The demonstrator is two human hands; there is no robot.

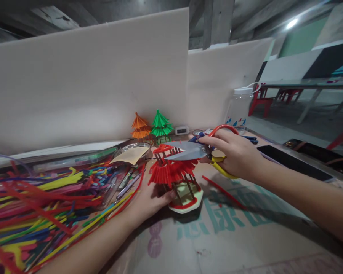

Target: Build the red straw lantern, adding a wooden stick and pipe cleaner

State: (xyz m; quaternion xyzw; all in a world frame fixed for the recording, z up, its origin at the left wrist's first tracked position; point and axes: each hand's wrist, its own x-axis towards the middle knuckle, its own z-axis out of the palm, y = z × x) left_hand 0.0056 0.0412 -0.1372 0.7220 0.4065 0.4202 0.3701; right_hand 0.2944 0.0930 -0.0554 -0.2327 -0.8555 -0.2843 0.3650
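My right hand (236,152) grips a pair of scissors (188,150) with red and yellow handles. The blades point left, slightly apart, at the upper tier of a red pipe-cleaner pagoda (174,173). The pagoda stands on a red-rimmed pale base (188,203) on printed cardboard. My left hand (151,199) wraps around the pagoda's lower left side and steadies it. A loose red pipe cleaner (223,192) lies on the cardboard just right of the base.
A big heap of coloured pipe cleaners (40,209) fills the left. An orange pagoda (140,127) and a green pagoda (161,125) stand against the white divider (88,76). A clear dish (133,152), a plastic jar (240,108) and a dark tray (294,163) are nearby.
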